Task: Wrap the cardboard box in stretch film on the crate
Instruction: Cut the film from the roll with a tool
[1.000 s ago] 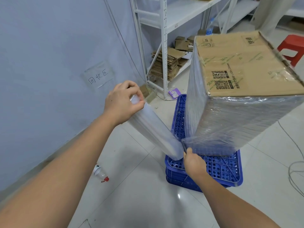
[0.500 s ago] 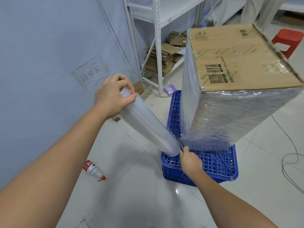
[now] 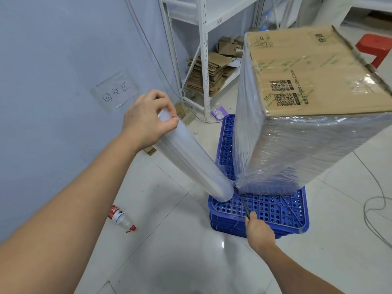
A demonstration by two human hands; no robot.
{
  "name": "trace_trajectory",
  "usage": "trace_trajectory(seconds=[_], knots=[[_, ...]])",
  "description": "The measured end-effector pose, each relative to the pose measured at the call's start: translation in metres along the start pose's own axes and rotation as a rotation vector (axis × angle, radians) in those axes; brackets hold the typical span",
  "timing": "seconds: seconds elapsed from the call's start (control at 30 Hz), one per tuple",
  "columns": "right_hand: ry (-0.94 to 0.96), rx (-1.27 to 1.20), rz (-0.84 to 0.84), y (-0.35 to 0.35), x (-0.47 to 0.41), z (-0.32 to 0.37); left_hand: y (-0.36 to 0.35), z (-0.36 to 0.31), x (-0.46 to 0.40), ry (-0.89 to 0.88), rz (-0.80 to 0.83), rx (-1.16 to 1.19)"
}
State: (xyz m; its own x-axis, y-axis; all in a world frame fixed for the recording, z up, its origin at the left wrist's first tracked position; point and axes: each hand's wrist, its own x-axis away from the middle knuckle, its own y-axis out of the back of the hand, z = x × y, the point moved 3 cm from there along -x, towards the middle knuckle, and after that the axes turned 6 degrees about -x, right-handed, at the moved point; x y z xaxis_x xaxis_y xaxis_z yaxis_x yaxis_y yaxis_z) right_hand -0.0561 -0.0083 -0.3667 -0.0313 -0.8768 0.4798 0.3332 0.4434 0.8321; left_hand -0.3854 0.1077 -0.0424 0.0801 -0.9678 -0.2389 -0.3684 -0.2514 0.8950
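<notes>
Cardboard box (image 3: 307, 81) stands upright on blue crate (image 3: 275, 211), sides already filmed. Left hand (image 3: 146, 122) fingers clamp top of stretch-film roll (image 3: 191, 162); right hand (image 3: 259, 232) grips a thin dark blade-like tool (image 3: 245, 207). Step: severing film at box corner. Next, probably: press tail flat.

I see a pale blue wall (image 3: 53, 60) carrying a clear taped label with handwritten characters (image 3: 115, 92). Right of that label stands a white metal shelving rack (image 3: 204, 60) over flattened brown cardboard (image 3: 210, 75). Below the label lies glossy white tiled floor (image 3: 169, 251); far right, a red plastic stool (image 3: 375, 47).
</notes>
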Motion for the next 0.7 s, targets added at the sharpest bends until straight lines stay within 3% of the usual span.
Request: trace_trajectory(seconds=[0.3, 0.7], knots=[[0.121, -0.01, -0.163, 0.016, -0.002, 0.044, 0.003, 0.006, 0.003, 0.02, 0.0, 0.015], [0.067, 0.074, -0.02, 0.019, -0.029, 0.02, 0.002, -0.006, -0.001, -0.012, 0.018, 0.0]])
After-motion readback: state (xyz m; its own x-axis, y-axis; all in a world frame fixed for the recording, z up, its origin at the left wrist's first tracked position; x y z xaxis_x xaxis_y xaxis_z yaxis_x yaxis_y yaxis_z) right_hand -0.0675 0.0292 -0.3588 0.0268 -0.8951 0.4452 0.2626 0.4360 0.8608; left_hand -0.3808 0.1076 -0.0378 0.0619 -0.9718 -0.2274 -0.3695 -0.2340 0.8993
